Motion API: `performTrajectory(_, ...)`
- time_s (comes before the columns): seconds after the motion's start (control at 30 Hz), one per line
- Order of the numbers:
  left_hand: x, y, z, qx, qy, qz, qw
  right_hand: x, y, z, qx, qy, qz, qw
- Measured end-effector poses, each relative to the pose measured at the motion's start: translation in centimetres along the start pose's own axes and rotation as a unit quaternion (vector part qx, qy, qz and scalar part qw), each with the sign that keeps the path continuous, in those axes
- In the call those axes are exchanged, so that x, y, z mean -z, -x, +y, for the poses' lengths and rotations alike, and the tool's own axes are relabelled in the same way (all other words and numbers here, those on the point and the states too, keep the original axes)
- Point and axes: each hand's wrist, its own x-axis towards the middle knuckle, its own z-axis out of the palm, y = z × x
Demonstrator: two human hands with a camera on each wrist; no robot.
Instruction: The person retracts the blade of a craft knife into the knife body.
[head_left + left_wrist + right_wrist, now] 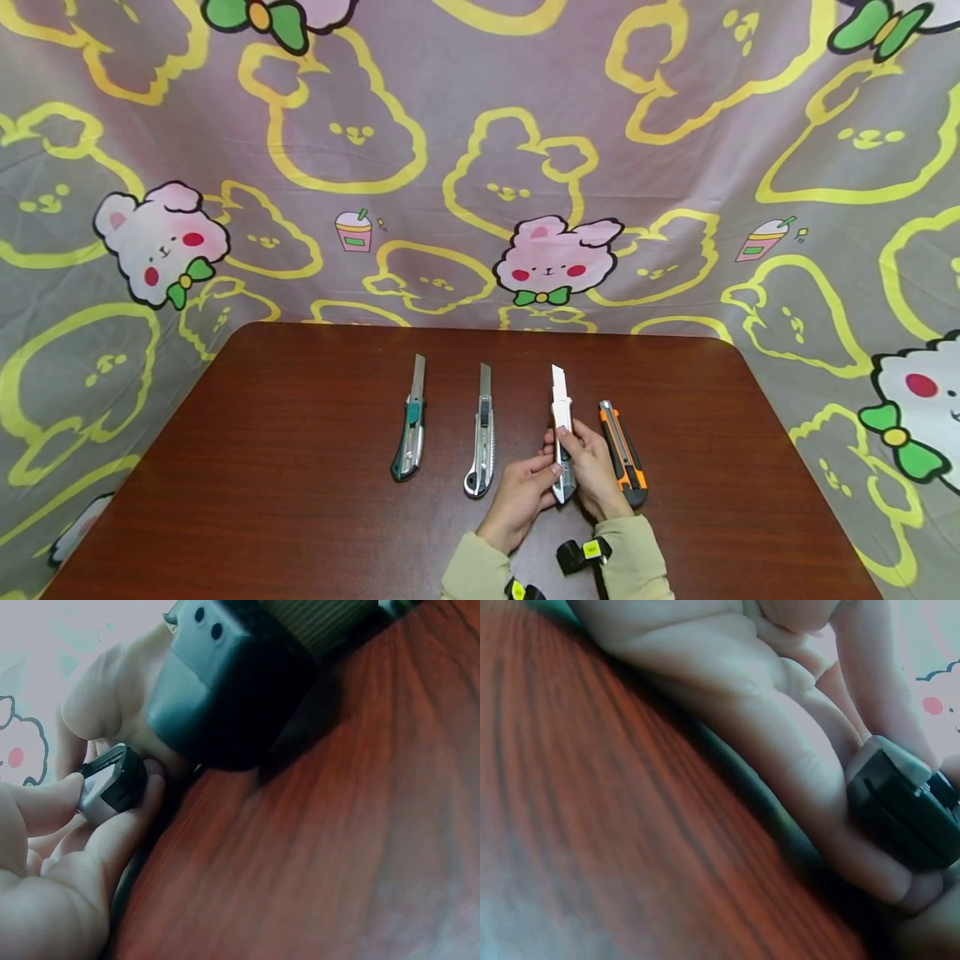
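Seemingly metal knife (561, 412); glossy table (300, 467)

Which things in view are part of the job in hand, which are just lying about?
In the job:
- silver-and-black utility knife, blade out
- left hand and right hand, both gripping it

Apparently just lying on the reddish-brown wooden table, unheld:
- teal-and-silver utility knife
- silver utility knife with black slider
- orange-and-black utility knife

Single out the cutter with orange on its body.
The rightmost cutter: its body is orange and black. From the left, the first cutter is teal and silver, the second cutter mostly silver, and the held third cutter shows no orange.
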Motion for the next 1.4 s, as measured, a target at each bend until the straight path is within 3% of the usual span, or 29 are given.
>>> performTrajectory(0.2, 0.06, -0.03, -0.11, 0.0, 0.0, -0.001, 1.0, 0.14, 0.08, 0.0, 0.014, -0.005, -0.022, 1.0)
performTrajectory(0.6, 0.14, -0.09, -0.16, -0.002, 0.0, 0.002, 1.0, 0.23, 0.03, -0.04, 0.015, 0.002, -0.028, 1.0)
performTrajectory(1.0, 0.14, -0.02, -0.16, 0.001, 0.001, 0.004, 1.0, 0.69, 0.07, -0.16, 0.02, 0.007, -0.077, 0.997)
performTrajectory(1.4, 0.21, -0.15, -0.19, 0.003, 0.006, 0.004, 1.0, 0.53, 0.02, -0.19, 0.004, 0.0, -0.053, 0.999)
